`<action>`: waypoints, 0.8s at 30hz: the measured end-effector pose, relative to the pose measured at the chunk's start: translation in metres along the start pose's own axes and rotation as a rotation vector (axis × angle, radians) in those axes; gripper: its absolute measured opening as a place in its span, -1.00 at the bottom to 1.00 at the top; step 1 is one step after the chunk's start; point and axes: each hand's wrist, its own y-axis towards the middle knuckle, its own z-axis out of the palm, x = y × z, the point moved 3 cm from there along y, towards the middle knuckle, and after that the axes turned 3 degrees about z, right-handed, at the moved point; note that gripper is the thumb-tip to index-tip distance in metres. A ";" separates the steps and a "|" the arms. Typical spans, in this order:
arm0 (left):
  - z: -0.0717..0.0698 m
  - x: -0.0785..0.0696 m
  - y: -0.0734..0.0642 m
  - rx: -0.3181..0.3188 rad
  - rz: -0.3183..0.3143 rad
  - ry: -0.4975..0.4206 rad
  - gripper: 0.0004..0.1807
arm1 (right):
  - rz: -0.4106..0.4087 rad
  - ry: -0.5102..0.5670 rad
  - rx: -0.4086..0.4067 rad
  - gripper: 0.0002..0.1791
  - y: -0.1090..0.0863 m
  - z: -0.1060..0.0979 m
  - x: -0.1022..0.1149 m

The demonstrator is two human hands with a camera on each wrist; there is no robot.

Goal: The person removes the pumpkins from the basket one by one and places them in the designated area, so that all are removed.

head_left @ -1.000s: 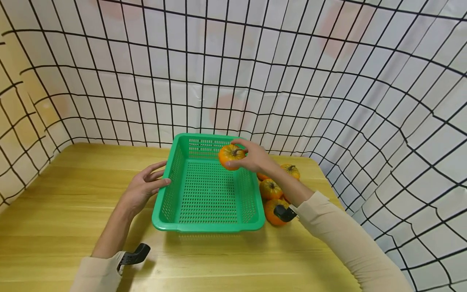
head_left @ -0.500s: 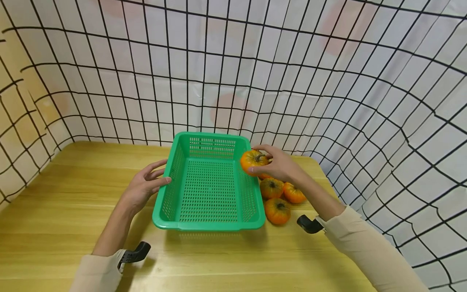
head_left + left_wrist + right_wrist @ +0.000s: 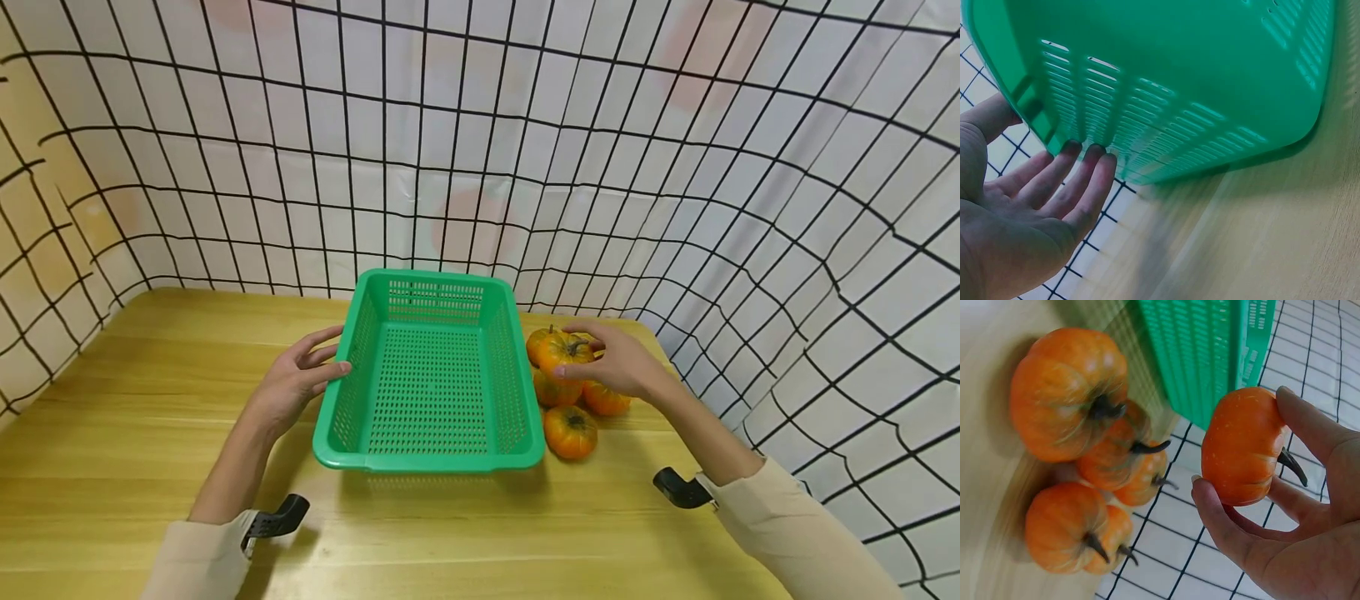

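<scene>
Just above the pumpkin pile [image 3: 570, 400], right of the green basket [image 3: 431, 450], the small orange pumpkin [image 3: 564, 352] sits pinched between thumb and curled fingers of the right hand [image 3: 617, 362]. The left hand [image 3: 296, 385], fingers straight, touches the basket's left wall.

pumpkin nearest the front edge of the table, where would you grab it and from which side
Take the front pumpkin by its rounded sides, coming from above. It sits upright with its stem up and stands apart from the basket and the other pumpkins, so the fingers probably have room to close on its ribbed flanks. The stem looks too short for a sure grip.
</scene>
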 end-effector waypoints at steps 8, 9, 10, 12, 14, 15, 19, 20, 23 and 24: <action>0.000 0.000 0.000 0.009 -0.002 -0.016 -0.17 | 0.043 -0.012 0.020 -0.12 -0.014 -0.003 -0.024; 0.000 0.000 0.000 0.010 0.000 -0.018 -0.17 | 0.051 -0.009 0.025 -0.11 -0.016 -0.004 -0.027; 0.000 0.000 0.000 0.011 0.004 -0.019 -0.17 | 0.054 -0.010 0.031 -0.11 -0.017 -0.004 -0.029; 0.000 0.001 0.000 0.009 0.005 -0.025 -0.17 | 0.070 -0.005 0.049 -0.11 -0.021 -0.004 -0.036; 0.000 0.001 0.001 0.009 0.004 -0.028 -0.17 | 0.087 -0.001 0.068 -0.10 -0.025 -0.004 -0.042; 0.000 0.002 0.001 0.009 0.004 -0.027 -0.17 | 0.093 -0.002 0.075 -0.10 -0.026 -0.005 -0.045; 0.000 0.003 0.000 0.006 0.000 -0.029 -0.17 | 0.118 -0.007 0.102 -0.10 -0.033 -0.005 -0.055; 0.000 0.003 0.001 0.007 0.001 -0.028 -0.16 | 0.121 -0.007 0.109 -0.10 -0.035 -0.005 -0.058; 0.000 0.003 0.001 0.004 0.000 -0.024 -0.16 | 0.134 0.013 0.134 -0.09 -0.040 -0.003 -0.065; 0.000 0.002 0.001 0.004 0.001 -0.025 -0.17 | 0.138 0.026 0.142 -0.09 -0.041 -0.002 -0.067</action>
